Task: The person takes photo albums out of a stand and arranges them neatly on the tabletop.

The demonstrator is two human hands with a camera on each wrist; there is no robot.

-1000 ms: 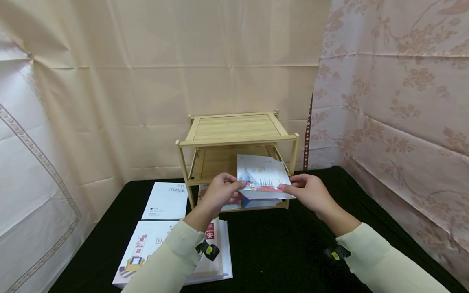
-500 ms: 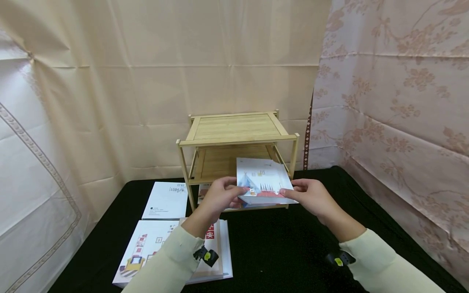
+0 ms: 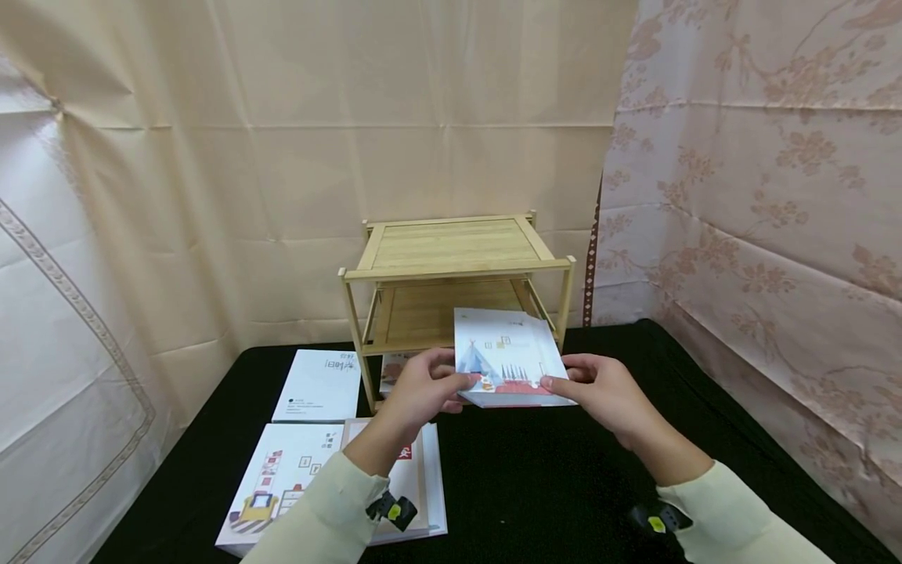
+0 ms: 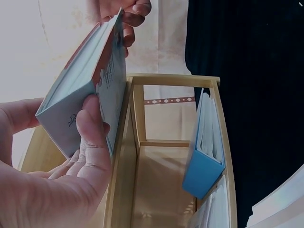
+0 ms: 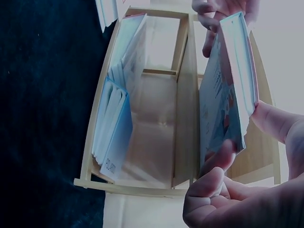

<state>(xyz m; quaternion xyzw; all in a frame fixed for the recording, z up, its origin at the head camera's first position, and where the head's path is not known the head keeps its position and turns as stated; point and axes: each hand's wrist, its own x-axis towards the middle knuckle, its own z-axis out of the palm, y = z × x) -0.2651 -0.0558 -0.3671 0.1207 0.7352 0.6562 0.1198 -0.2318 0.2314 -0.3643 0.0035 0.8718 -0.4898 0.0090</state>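
Observation:
A white hardcover book (image 3: 507,356) with a blue tent and red drawing on its cover is held by both hands in front of the two-tier wooden shelf (image 3: 451,244). My left hand (image 3: 426,384) grips its left side, thumb on the cover and fingers beneath. On the opposite side my right hand (image 3: 609,392) pinches the book the same way. Both wrist views show the thick page block between the hands. Below, on the shelf's bottom level, stand a blue book (image 4: 204,171) and a paler book (image 5: 130,45), mostly hidden by the held book in the head view.
On the black cloth (image 3: 535,493) at the left lie a white book (image 3: 320,392), a book with a yellow armchair drawing (image 3: 261,486), and a beige-bordered book (image 3: 405,509) partly behind the left sleeve. Curtains (image 3: 338,117) hang behind and at both sides.
Both hands have brought the book a little lower and toward the person. It now covers the blue book on the bottom level in the head view. The shelf has stayed put.

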